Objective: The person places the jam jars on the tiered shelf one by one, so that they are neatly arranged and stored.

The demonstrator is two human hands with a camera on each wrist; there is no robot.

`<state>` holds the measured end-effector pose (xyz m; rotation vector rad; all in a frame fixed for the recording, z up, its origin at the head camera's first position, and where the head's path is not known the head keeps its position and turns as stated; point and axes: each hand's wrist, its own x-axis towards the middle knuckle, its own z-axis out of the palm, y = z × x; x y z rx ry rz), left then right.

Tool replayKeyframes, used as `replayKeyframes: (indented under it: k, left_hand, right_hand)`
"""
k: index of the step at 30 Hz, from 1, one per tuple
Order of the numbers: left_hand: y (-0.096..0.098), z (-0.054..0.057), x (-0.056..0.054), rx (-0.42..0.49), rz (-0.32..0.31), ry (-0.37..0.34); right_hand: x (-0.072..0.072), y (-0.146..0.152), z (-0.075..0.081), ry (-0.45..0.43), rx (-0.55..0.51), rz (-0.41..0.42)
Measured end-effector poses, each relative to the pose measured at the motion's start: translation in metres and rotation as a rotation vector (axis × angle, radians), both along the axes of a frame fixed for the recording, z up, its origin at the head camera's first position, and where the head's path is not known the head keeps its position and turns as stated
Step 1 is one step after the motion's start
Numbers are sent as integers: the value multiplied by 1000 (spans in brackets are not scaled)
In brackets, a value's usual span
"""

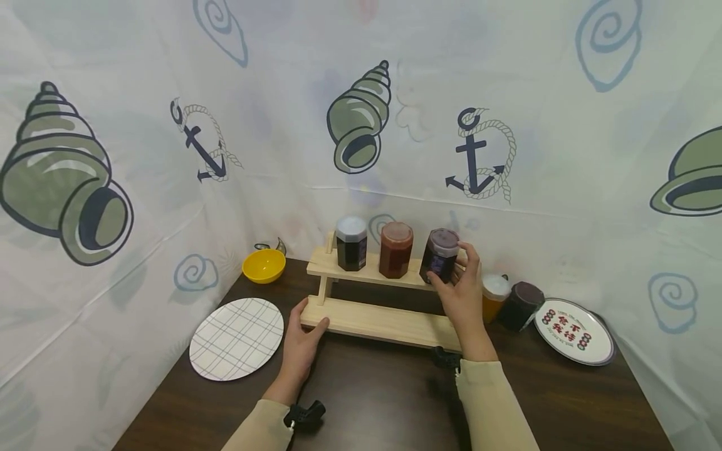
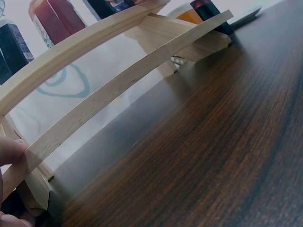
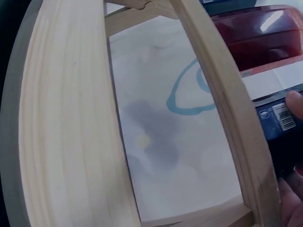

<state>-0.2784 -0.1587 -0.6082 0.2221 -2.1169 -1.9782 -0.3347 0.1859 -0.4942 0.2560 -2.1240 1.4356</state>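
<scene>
A two-tier wooden rack [image 1: 383,322] stands at the back of the table. My left hand [image 1: 301,343] grips the left end of its lower shelf, the thumb over the front edge. On the upper shelf [image 3: 232,104], at its right end, my right hand [image 1: 464,291] holds a dark jar [image 1: 442,254] with a purplish lid between thumb and fingers. Left of it on that shelf stand a red jar [image 1: 396,250] and a dark jar with a white lid [image 1: 351,243]. The lower shelf [image 2: 109,90] carries nothing.
Right of the rack are an amber jar [image 1: 494,294], a tilted dark jar [image 1: 522,307] and a white plate with red characters [image 1: 572,332]. To the left lie a grid-patterned plate [image 1: 237,338] and a yellow bowl [image 1: 264,266]. A patterned curtain [image 1: 282,125] hangs behind.
</scene>
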Motion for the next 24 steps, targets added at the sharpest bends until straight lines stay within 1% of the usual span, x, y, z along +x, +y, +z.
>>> replayKeyframes:
  k: [6,12,17,24]
  left_hand:
    - [0,1,1,13,-6,-1]
    - [1,2,2,21,-5,-1]
    - [1,3,1,8,3,-5]
    - [-1,2,1,-4,5,-8]
  right_hand:
    - [-2,0,1,-24,-4,10]
    - [-4,-1,0,-18,-1,13]
    - [-4,0,0,-24,29,6]
    - [-7,0,1,-60,68,-17]
